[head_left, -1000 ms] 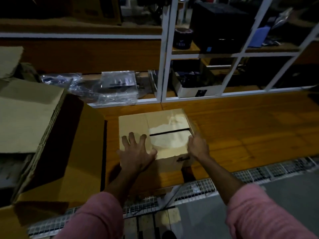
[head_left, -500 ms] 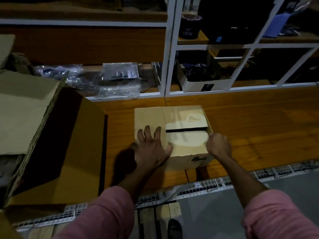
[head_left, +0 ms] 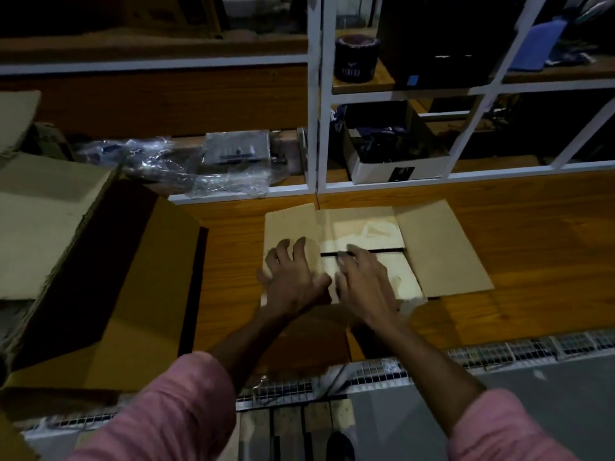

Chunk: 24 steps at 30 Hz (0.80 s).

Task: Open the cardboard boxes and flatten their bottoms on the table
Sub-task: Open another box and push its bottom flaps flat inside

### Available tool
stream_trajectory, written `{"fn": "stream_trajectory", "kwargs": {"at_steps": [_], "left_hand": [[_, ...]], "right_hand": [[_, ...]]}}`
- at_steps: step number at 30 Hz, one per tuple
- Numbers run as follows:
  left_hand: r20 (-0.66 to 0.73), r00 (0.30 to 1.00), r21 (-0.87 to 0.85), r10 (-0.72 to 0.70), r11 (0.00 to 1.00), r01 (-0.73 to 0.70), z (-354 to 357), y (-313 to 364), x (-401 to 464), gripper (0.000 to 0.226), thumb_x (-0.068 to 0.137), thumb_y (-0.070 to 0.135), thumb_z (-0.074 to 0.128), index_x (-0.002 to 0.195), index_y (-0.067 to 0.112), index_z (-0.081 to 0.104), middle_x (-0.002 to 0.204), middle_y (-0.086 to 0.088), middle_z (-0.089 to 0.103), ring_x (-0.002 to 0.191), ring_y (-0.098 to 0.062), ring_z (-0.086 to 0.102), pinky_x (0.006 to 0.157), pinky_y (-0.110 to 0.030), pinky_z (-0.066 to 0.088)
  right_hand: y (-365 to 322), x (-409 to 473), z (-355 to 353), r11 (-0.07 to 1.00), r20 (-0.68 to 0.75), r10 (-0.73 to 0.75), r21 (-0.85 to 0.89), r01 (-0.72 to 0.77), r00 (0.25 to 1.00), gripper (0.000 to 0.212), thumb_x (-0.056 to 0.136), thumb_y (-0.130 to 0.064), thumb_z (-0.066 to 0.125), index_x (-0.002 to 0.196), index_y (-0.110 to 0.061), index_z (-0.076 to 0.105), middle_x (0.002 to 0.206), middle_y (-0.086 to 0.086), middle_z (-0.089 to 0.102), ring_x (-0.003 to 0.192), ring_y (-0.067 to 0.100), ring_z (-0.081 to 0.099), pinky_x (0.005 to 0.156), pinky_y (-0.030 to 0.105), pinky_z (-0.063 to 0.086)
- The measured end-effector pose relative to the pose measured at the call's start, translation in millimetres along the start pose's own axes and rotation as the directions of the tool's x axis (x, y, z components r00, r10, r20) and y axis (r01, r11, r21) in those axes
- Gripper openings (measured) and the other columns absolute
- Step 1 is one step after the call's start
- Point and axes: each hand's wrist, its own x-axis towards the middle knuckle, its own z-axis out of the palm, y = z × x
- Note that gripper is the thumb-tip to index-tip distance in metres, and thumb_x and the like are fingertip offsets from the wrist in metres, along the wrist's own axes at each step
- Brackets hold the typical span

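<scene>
A small cardboard box [head_left: 366,227] sits on the wooden table [head_left: 532,234] in front of me. Two pale flaps meet at a dark slit across its top. A brown flap [head_left: 442,251] lies folded out to the right, and another brown flap [head_left: 289,224] spreads to the left. My left hand [head_left: 293,277] lies flat with spread fingers on the left flap. My right hand [head_left: 366,281] presses palm down on the near pale flap, fingertips at the slit. Neither hand grips anything.
A large open cardboard box [head_left: 100,294] lies on its side at the left, with flat cardboard [head_left: 43,214] on top. Plastic-wrapped items [head_left: 199,164] sit behind. A white-framed shelf [head_left: 314,94] holds a dark can [head_left: 356,58] and a white box [head_left: 392,161].
The right flap has swung open and now lies flat to the right. My right hand moved from the box's right edge onto its top. The left flap now spreads out under my left hand.
</scene>
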Motion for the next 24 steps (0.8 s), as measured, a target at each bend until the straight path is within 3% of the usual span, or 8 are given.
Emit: {"fn": "stream_trajectory", "kwargs": {"at_steps": [4,8,11,13,15,18,21,24], "left_hand": [[0.023,0.935,0.252,0.355,0.903,-0.349,-41.5,2.7,9.8,0.054,0.088,0.040,0.059,0.141,0.028,0.050,0.162,-0.009,0.028,0.153,-0.030,0.009,0.121,-0.058,0.006],[0.150,0.851,0.645,0.503,0.603,-0.470,-90.9,10.8,12.9,0.025,0.091,0.039,0.066,0.112,0.026,0.069,0.141,-0.007,0.056,0.148,-0.030,0.027,0.122,-0.063,-0.003],[0.232,0.897,0.769,0.377,0.493,-0.406,-118.1,7.9,7.0,0.011,0.093,0.031,0.066,0.100,0.023,0.068,0.109,-0.002,0.070,0.126,-0.026,0.055,0.122,-0.060,0.012],[0.271,0.937,0.784,0.222,0.513,-0.349,-122.7,-5.3,2.5,0.014,0.092,0.033,0.066,0.102,0.024,0.065,0.104,-0.001,0.070,0.109,-0.023,0.064,0.117,-0.055,0.025],[0.228,0.967,0.714,0.115,0.656,-0.246,-110.2,-31.7,2.9,0.027,0.090,0.045,0.062,0.107,0.023,0.063,0.108,-0.003,0.067,0.105,-0.026,0.062,0.103,-0.050,0.038],[0.172,0.981,0.336,-0.093,0.941,0.030,-68.8,-65.5,8.5,0.050,0.095,0.056,0.048,0.118,0.013,0.053,0.117,-0.012,0.060,0.107,-0.033,0.057,0.091,-0.048,0.049],[0.149,0.957,-0.017,-0.249,0.967,0.254,-31.2,-67.8,12.6,0.048,0.099,0.050,0.051,0.124,0.010,0.048,0.113,-0.010,0.058,0.098,-0.028,0.062,0.084,-0.043,0.056],[0.122,0.947,-0.212,-0.297,0.925,0.317,-14.0,-63.9,16.5,0.039,0.101,0.041,0.054,0.123,0.010,0.049,0.110,-0.009,0.061,0.096,-0.027,0.064,0.081,-0.044,0.059]], "right_hand": [[-4.8,-1.8,10.3,0.998,0.050,-0.003,-0.060,0.006,0.999,0.041,0.102,-0.040,0.039,0.136,-0.022,0.055,0.153,0.004,0.042,0.143,0.024,0.033,0.113,0.046,0.029],[-6.3,2.0,8.5,0.996,0.031,0.053,-0.072,-0.051,0.998,0.042,0.098,-0.041,0.038,0.129,-0.023,0.060,0.150,0.005,0.041,0.139,0.025,0.032,0.111,0.049,0.030],[-5.9,-0.5,8.2,0.989,-0.002,0.119,-0.086,-0.119,0.993,0.038,0.095,-0.038,0.044,0.122,-0.021,0.063,0.139,0.010,0.046,0.128,0.028,0.039,0.103,0.049,0.036],[-3.1,-3.3,7.1,0.985,-0.015,0.133,-0.112,-0.134,0.991,0.037,0.093,-0.037,0.046,0.121,-0.020,0.064,0.125,0.010,0.050,0.116,0.028,0.044,0.096,0.047,0.040],[-1.2,-5.0,6.8,0.982,-0.012,0.124,-0.140,-0.124,0.992,0.038,0.093,-0.037,0.047,0.123,-0.021,0.064,0.118,0.009,0.053,0.110,0.027,0.046,0.093,0.046,0.041],[0.8,-5.4,8.9,0.985,0.013,0.113,-0.135,-0.110,0.994,0.045,0.093,-0.038,0.041,0.129,-0.022,0.062,0.126,0.008,0.056,0.118,0.027,0.048,0.098,0.046,0.039],[2.8,-4.8,12.1,0.987,0.043,0.104,-0.131,-0.097,0.994,0.058,0.091,-0.044,0.029,0.138,-0.022,0.057,0.140,0.010,0.053,0.131,0.028,0.044,0.107,0.048,0.034],[2.7,-3.1,13.0,0.988,0.098,0.101,-0.129,-0.088,0.990,0.069,0.090,-0.050,0.018,0.147,-0.024,0.047,0.153,0.009,0.045,0.144,0.028,0.033,0.114,0.050,0.026]]}}
